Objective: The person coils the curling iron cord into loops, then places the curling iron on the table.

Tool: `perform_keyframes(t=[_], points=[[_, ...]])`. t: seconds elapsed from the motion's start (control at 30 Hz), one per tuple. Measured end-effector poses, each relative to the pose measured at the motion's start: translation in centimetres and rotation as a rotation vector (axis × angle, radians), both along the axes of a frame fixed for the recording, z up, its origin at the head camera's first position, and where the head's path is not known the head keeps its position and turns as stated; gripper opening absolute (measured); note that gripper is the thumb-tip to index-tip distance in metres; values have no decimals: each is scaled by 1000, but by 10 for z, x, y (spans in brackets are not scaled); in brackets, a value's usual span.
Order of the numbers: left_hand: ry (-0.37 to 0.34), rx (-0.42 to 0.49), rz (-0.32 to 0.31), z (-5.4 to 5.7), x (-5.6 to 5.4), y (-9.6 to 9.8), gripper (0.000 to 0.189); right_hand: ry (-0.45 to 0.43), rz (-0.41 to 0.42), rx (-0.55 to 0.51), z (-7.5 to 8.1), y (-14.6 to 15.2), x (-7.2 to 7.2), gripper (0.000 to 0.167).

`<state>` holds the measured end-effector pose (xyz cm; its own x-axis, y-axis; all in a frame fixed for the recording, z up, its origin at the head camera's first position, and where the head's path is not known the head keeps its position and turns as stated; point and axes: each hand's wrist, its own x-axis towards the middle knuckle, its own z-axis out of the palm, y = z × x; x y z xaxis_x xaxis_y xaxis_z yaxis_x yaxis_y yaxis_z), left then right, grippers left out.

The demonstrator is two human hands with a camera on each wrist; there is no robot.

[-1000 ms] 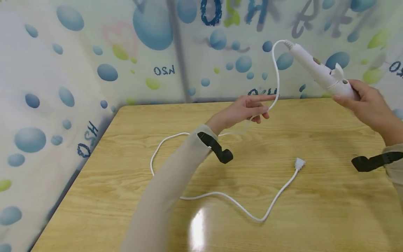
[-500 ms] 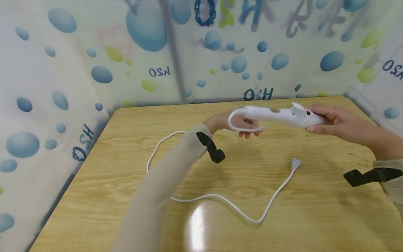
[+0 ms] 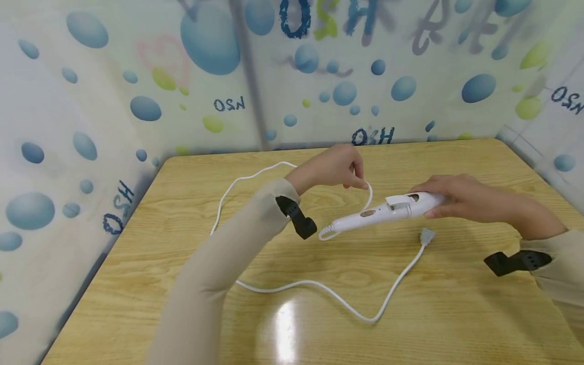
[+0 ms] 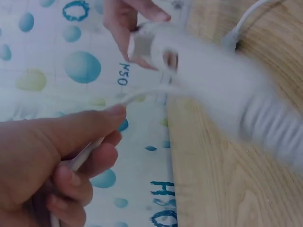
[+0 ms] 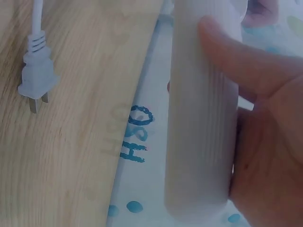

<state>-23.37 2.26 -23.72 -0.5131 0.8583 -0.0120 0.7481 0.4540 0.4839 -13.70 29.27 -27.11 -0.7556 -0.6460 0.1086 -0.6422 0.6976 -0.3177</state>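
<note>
A white corded appliance that looks like a curling iron (image 3: 383, 215) lies nearly level above the table, its cord end pointing left. My right hand (image 3: 470, 196) grips its thick right end; in the right wrist view my thumb presses along the ribbed white body (image 5: 196, 118). Near its other end my left hand (image 3: 335, 165) pinches the white cord (image 3: 370, 195) between thumb and fingers. Seen from the left wrist, the cord (image 4: 151, 89) runs through my curled fingers, and the ribbed cord sleeve (image 4: 270, 118) is close to the camera. From the appliance, the cord bends back sharply toward my left hand.
The rest of the cord loops over the wooden table (image 3: 182, 304), passing behind and under my left sleeve (image 3: 219, 263). Its two-pronged plug (image 3: 427, 236) rests on the table below the appliance. A patterned wall (image 3: 292, 76) stands at the back edge.
My right hand has brought the appliance down and left from a raised tilt. The left hand, whose index finger was extended along the cord, now pinches it; the loop behind has shifted.
</note>
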Motion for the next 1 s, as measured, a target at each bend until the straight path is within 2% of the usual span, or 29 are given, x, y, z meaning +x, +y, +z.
perform_keyframes(t=[0.1, 0.17, 0.3, 0.47, 0.7, 0.87, 0.93, 1.0], points=[[60, -7, 85, 5, 8, -4, 17, -27, -99, 51, 1, -2, 1, 44], [63, 27, 129, 8, 13, -9, 15, -52, -168, 74, 2, -3, 2, 46], [-1, 156, 174, 9, 22, -21, 16, -78, -288, 51, 3, -3, 2, 45], [-67, 303, 208, 4, 28, -37, 24, -53, -413, -23, 5, -4, 3, 47], [-135, 392, 214, -7, 32, -50, 40, 27, -513, -92, 10, -3, 5, 50], [-223, 427, 264, -19, 28, -56, 30, -3, -545, -200, 14, -3, 8, 51], [-237, 428, 255, -24, 24, -58, 28, -16, -545, -242, 15, -3, 9, 51], [-234, 420, 218, -29, 20, -60, 28, -21, -537, -261, 16, -3, 11, 49]])
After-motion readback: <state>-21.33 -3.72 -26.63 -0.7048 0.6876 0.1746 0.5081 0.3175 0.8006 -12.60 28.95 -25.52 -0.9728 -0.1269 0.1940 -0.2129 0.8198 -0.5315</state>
